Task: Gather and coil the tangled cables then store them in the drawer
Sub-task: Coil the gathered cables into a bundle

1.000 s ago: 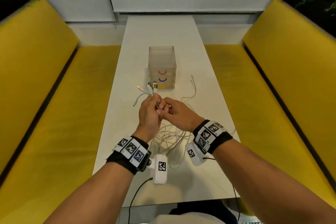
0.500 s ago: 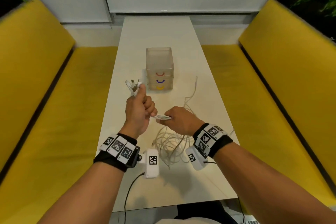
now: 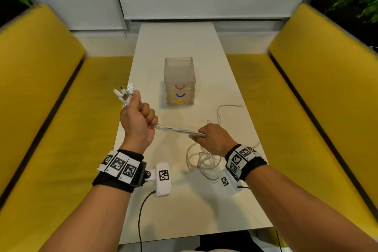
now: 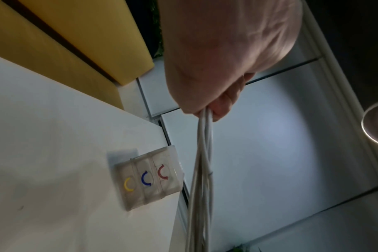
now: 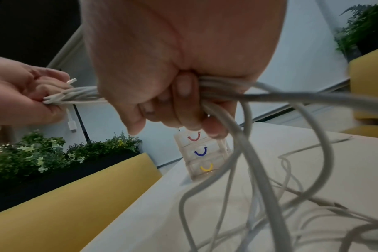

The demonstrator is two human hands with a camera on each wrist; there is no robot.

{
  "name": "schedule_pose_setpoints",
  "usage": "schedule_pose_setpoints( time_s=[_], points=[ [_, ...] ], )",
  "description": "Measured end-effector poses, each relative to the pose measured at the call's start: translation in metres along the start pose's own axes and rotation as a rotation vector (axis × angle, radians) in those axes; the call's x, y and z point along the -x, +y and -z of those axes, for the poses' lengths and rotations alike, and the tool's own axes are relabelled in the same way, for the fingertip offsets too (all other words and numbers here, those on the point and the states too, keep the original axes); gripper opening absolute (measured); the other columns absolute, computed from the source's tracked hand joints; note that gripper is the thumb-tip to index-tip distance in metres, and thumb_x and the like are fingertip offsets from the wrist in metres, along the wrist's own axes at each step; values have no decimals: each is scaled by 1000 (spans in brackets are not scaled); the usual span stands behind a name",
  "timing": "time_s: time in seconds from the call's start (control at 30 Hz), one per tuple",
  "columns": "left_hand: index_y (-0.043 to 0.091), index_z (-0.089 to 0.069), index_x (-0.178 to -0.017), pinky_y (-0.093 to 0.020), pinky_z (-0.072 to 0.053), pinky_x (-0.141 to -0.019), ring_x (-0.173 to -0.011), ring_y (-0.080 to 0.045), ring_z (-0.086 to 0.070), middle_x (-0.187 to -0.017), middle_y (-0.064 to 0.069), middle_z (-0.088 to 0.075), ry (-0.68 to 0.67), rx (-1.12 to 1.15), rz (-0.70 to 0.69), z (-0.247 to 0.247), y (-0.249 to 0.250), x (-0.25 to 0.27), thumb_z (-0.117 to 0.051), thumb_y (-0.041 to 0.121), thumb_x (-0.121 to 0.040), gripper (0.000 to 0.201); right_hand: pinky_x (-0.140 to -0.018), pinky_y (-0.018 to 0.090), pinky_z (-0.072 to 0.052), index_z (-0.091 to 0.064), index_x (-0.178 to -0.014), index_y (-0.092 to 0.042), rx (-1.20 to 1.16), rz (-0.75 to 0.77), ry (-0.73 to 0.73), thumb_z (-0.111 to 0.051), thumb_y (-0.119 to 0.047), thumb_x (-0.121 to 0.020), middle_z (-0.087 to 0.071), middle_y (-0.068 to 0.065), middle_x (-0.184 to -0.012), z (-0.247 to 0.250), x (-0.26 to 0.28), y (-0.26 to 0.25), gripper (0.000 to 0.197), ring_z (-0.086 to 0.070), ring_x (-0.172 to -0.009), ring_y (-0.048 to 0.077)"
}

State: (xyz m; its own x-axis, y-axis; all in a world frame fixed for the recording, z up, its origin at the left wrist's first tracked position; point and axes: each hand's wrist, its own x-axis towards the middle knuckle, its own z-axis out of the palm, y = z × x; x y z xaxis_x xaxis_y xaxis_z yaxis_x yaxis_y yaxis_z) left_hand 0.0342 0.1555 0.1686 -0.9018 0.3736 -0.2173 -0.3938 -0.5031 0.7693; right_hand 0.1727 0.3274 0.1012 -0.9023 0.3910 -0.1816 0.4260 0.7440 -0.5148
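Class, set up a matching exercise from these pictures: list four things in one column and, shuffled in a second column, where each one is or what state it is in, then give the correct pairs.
Column 1
1. left hand
2. right hand
3. drawer unit
4. loose cable loops

Column 2
A. stands on the white table, all drawers closed
B. grips the cable bundle near the plugs
C. lie tangled on the table
D. grips the bundle further along, nearest the tangle

Pairs: 1-B, 2-D, 3-A, 4-C

white table (image 3: 178, 206) bears drawer box (image 3: 178, 75) and loose cables (image 3: 202, 161).
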Motion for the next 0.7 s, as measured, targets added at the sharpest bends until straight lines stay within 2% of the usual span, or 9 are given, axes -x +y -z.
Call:
schedule_pose_setpoints(
  time_s=[0.1, 0.17, 0.23, 0.3, 0.37, 0.47, 0.63, 0.7],
  points=[
    [26, -26, -61, -24, -12, -42, -41, -9, -13, -48, 8, -18, 34, -18, -3, 3, 2, -4, -52, 35, -105, 52, -53, 29, -36, -52, -54, -20, -15, -51, -3, -57, -57, -92, -51, -2, -55, 6, 0, 5, 53, -50, -55, 16],
    [26, -26, -61, -23, -13, -40, -41, -9, -13, -48, 8, -19, 29, -79, 6, 5, 2, -7, -53, 37, -104, 52, -50, 28, -33, -47, -52, -18, -89, -97, -32, -61, -56, -91, -45, -3, -51, 12, 1, 9, 56, -43, -48, 13],
    [26, -27, -60, -21, -13, -40, -41, -9, -13, -50, 7, -20, 18, -173, 12, 6, -1, -8, -55, 37, -103, 53, -47, 26, -25, -41, -54, -15, -307, -129, -78, -70, -47, -88, -35, -3, -49, 15, 3, 11, 55, -30, -42, 11],
    [26, -29, -59, -21, -13, -40, -42, -9, -14, -52, 7, -20, 3, -246, 20, 7, -5, -9, -55, 37, -103, 52, -46, 28, -20, -42, -61, -16, -566, -150, -97, -73, -32, -87, -29, -1, -52, 20, 6, 10, 44, -23, -43, 13],
    [25, -30, -61, -21, -12, -41, -43, -9, -14, -53, 6, -21, -17, -297, 35, 7, -8, -11, -52, 35, -102, 48, -50, 32, -13, -40, -64, -19, -819, -142, -123, -64, -25, -86, -25, 1, -58, 30, 10, 7, 33, -16, -50, 15],
    [24, -31, -65, -20, -11, -41, -43, -8, -15, -53, 7, -23, -69, -335, 55, 7, -13, -12, -44, 29, -100, 38, -53, 33, -8, -38, -65, -20, -1094, -116, -173, -47, -29, -84, -20, 0, -63, 47, 14, -2, 23, -10, -54, 16],
    [22, -35, -68, -20, -13, -41, -46, -9, -17, -56, 6, -26, -104, -383, 97, -2, -18, -6, -35, 17, -98, 30, -51, 31, -8, -44, -71, -19, -1134, -103, -77, -40, -32, -104, -21, -1, -64, 64, 10, -23, 35, -9, -56, 17],
    [21, -37, -72, -23, -15, -42, -48, -10, -19, -57, 5, -29, -111, -454, 74, -8, -21, -1, -36, 17, -102, 31, -51, 31, -9, -44, -74, -20, -1140, -107, -29, -38, -34, -107, -21, -2, -63, 67, 8, -32, 36, -10, -55, 16]
  ],
)
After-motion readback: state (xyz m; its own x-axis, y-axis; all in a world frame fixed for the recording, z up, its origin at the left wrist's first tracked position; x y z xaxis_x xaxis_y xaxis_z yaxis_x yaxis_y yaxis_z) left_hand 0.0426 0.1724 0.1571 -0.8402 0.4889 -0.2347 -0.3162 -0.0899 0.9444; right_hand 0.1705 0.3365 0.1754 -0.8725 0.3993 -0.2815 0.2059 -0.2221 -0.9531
